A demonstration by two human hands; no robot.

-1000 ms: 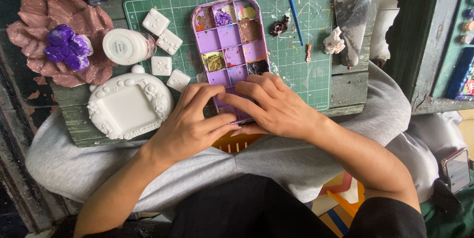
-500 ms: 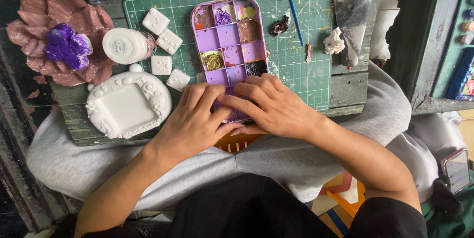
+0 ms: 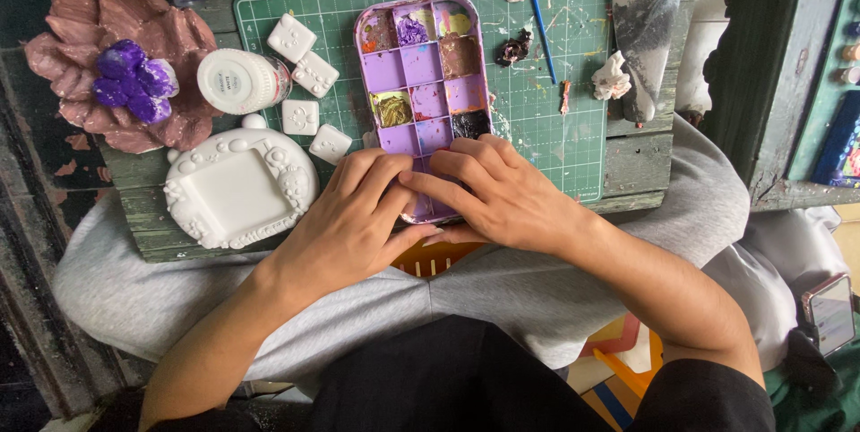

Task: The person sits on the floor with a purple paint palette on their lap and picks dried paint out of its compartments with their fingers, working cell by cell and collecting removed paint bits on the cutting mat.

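Observation:
A purple paint palette (image 3: 421, 83) with several wells of mixed colour lies on a green cutting mat (image 3: 537, 119). Both hands rest on its near end. My left hand (image 3: 349, 222) covers the near left corner with fingers curled over the edge. My right hand (image 3: 502, 195) lies across the near right part, its fingers overlapping the left hand's fingertips. The near wells are hidden under the hands. An orange object (image 3: 434, 257) shows just below the hands.
A white plaster frame (image 3: 237, 190), several small white plaster tiles (image 3: 300, 116), a white jar (image 3: 237, 80) and a pink flower cast with a purple centre (image 3: 125, 83) lie to the left. A blue-handled brush (image 3: 537, 11), crumpled tissue (image 3: 611, 78) and a grey trowel-like piece (image 3: 645, 29) lie right.
Both hands stay on the near end of the palette; the fingers have shifted slightly, with the right fingers now reaching over the left fingertips.

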